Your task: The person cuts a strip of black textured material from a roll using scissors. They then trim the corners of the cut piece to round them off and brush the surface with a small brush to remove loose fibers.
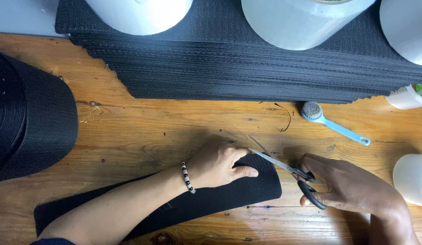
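1. The left hand [218,164] and its forearm cover the middle of the black strip [265,183], hiding that stretch of it.
2. The scissors [288,171] handles sit inside the right hand [351,186]; its fingers hide part of the loops.
3. Above the strip, three white rolls [301,22] on the black mat stack [247,68] are cut off by the top edge.
4. Left of the strip, the large black roll [29,118] runs off the left edge.
5. Right of the strip, a white cup [413,179] is cut by the right edge.

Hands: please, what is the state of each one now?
Left hand: flat, pressing the black strip.
Right hand: closed on the scissors, blades open.
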